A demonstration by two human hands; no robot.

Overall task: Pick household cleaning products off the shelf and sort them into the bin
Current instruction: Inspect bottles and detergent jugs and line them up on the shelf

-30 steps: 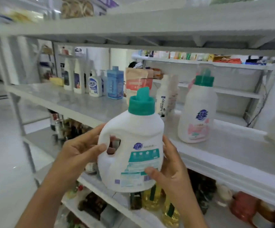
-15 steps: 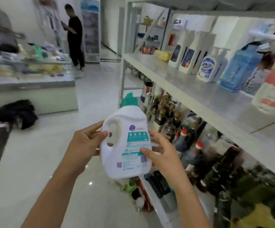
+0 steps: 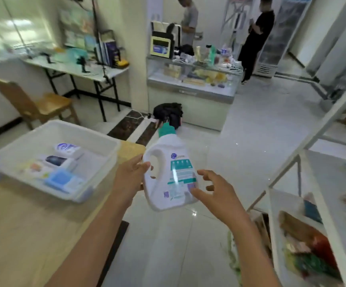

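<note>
A white detergent bottle [image 3: 174, 179] with a teal cap and teal label hangs over the floor, tilted with its cap pointing away from me. My left hand [image 3: 130, 177] grips it by the handle. To the bottle's lower right is my right hand [image 3: 215, 193], fingers spread, with only the thumb at the bottle's bottom corner. The white plastic bin [image 3: 110, 156] sits to the left on a wooden table [image 3: 33, 224], about a hand's width from the bottle. It holds several products, among them white bottles and a blue pack.
The white shelf unit [image 3: 321, 183] stands at the right with packets on its lower levels. Ahead are a glass counter [image 3: 192, 90], a black bag [image 3: 168, 112] on the tiled floor and two people standing. A wooden chair [image 3: 33, 102] is beyond the bin.
My view has swung left from the shelf to the table and bin, with the bottle carried along. The right hand has loosened from the bottle's side and spread its fingers.
</note>
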